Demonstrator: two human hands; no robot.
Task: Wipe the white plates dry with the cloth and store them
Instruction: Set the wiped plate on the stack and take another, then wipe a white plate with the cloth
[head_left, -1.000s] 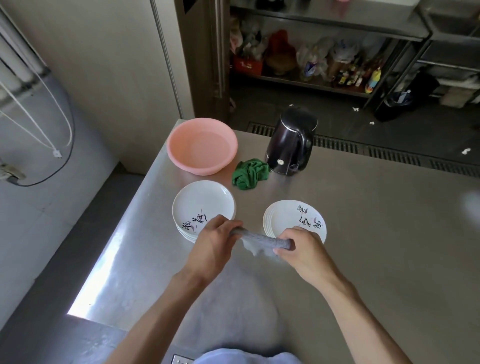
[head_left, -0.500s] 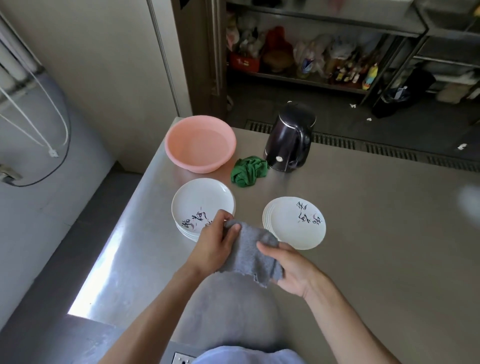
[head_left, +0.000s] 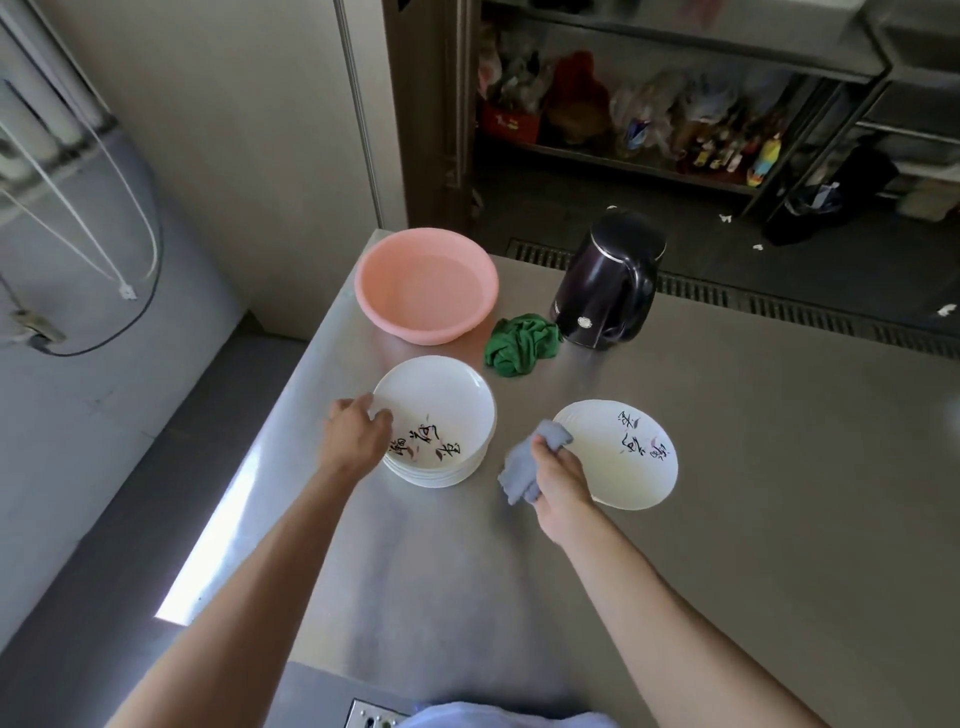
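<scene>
Two stacks of white plates with black calligraphy sit on the steel table (head_left: 753, 519). The left stack (head_left: 441, 410) is several plates high; my left hand (head_left: 356, 436) rests at its near-left rim, fingers curled over the edge of the top plate. The right stack (head_left: 623, 457) lies lower. My right hand (head_left: 558, 475) grips a bunched grey cloth (head_left: 524, 465) just left of that stack, touching its rim.
A pink plastic basin (head_left: 426, 283) stands at the table's far left corner. A crumpled green cloth (head_left: 522, 343) lies beside a black electric kettle (head_left: 605, 286). The table's left edge drops to the floor; shelves with bottles stand behind.
Both hands held the grey cloth together before. My left hand has let go and moved left to the left stack's rim; my right hand keeps the cloth bunched by the right stack.
</scene>
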